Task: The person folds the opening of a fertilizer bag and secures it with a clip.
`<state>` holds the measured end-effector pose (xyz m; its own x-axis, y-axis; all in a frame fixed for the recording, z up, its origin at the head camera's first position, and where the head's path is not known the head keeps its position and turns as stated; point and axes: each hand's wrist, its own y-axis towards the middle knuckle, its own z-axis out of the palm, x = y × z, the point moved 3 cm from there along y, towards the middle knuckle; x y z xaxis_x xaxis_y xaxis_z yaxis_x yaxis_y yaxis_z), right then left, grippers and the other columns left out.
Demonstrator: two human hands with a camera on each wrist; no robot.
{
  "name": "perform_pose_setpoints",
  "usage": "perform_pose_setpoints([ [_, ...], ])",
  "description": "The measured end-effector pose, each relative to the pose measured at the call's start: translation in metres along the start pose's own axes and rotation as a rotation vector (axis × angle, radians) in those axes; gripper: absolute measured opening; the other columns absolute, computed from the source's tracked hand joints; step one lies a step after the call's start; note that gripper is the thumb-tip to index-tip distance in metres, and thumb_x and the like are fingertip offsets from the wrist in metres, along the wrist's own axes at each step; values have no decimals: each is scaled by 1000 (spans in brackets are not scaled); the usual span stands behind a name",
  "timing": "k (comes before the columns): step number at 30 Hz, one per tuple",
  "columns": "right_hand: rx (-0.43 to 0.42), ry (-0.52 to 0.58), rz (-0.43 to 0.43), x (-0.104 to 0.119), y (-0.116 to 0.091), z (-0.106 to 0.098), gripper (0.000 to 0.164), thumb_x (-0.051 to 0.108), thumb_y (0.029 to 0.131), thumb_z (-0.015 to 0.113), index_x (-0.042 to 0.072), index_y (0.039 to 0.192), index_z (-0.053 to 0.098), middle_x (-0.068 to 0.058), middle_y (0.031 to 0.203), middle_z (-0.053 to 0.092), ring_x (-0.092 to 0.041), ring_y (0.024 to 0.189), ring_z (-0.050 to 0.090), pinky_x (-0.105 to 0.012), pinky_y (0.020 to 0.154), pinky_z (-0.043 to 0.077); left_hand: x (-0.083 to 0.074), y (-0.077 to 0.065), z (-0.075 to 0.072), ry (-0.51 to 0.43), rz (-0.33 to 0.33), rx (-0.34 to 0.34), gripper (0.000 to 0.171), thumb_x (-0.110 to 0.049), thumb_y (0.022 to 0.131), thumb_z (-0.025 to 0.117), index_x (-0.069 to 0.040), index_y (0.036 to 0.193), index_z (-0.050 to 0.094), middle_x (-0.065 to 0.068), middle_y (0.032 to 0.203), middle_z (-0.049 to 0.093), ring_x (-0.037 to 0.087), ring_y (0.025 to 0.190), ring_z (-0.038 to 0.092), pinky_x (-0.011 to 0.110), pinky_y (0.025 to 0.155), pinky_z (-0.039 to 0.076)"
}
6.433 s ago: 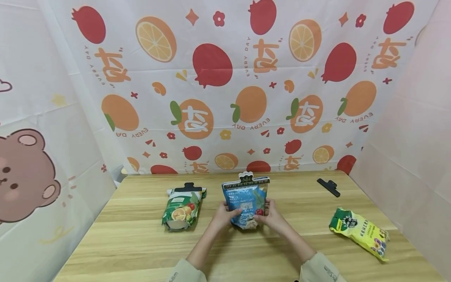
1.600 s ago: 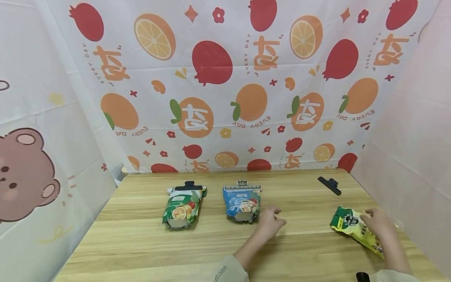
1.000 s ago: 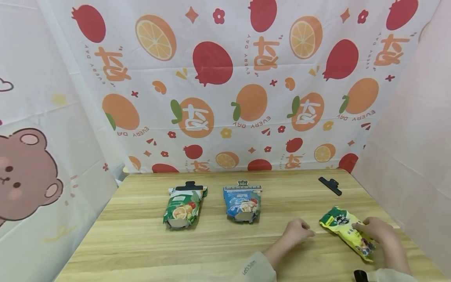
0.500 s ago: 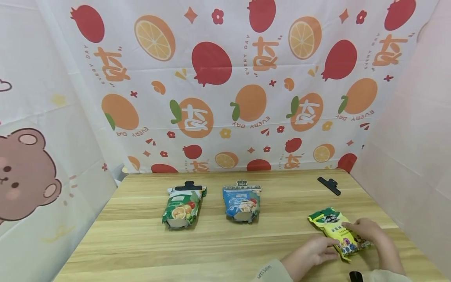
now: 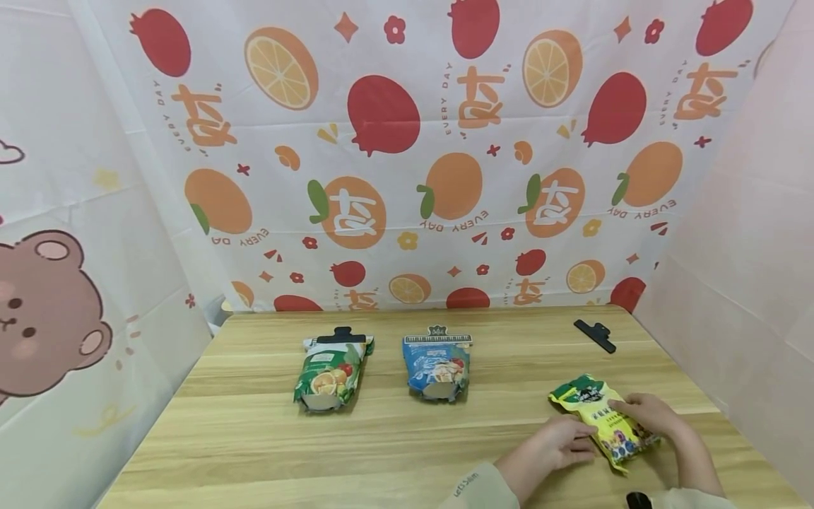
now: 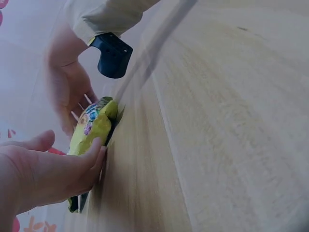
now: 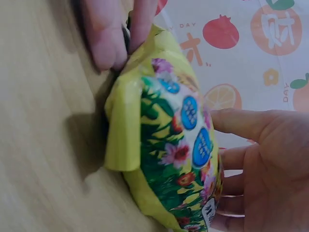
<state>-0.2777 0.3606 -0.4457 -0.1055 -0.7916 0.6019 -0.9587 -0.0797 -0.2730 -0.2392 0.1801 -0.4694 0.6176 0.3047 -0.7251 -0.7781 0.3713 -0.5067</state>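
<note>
A yellow-and-green bag [image 5: 604,420] printed with flowers lies slanted on the right of the table, near the front. My left hand [image 5: 552,447] holds its left edge, thumb over the edge and fingers low along the side. On the other side my right hand [image 5: 655,418] grips the bag, its thumb on the printed face. In the right wrist view the bag [image 7: 178,145] shows a folded yellow end flap, with left-hand fingers [image 7: 108,43] at its edge and the right hand [image 7: 275,164] behind it. The left wrist view shows the bag [image 6: 94,130] between both hands.
A green bag [image 5: 327,382] with a black clip [image 5: 342,336] on top lies at left. Beside it is a blue bag [image 5: 437,367] with a piano-key clip [image 5: 439,338]. A loose black clip [image 5: 595,336] lies at the back right of the wooden table [image 5: 305,452].
Earlier both hands held the blue bag; it now lies on the table. The right hand took the yellow bag and shifted it left. The left hand came over to its left edge.
</note>
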Motion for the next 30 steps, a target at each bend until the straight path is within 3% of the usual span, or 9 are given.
perform_pose_setpoints([
  [5,-1,107,23,0,0,3,35,32,94,49,-1,83,54,-6,72,49,-18,67,47,-31,58,40,-2,2,-3,-10,55,-16,42,9,84,59,16,122,43,26,101,56,44,105,50,49,90,42],
  [10,-4,132,27,3,0,6,35,33,94,50,-1,86,54,-6,74,49,-19,69,46,-31,60,38,-2,5,-7,-54,123,-27,34,15,82,56,13,115,47,21,95,57,38,98,55,48,88,43],
  [16,-17,196,24,7,3,8,44,34,94,49,-10,99,54,-7,79,53,-20,71,49,-32,62,41,-5,7,-11,-92,213,-52,30,13,82,56,11,111,49,18,93,56,34,94,57,46,84,47],
  [24,-17,253,15,12,4,9,53,35,94,50,-15,112,46,-10,88,55,-21,77,52,-32,66,44,-10,10,-17,-130,246,-51,25,3,85,59,7,108,50,17,93,58,33,94,58,46,84,47],
  [30,-26,248,-20,20,2,9,59,34,93,53,-18,119,42,-12,96,56,-22,84,52,-33,71,44,-12,8,-20,-115,281,-133,20,3,85,59,4,103,50,14,90,59,30,90,58,46,82,47],
])
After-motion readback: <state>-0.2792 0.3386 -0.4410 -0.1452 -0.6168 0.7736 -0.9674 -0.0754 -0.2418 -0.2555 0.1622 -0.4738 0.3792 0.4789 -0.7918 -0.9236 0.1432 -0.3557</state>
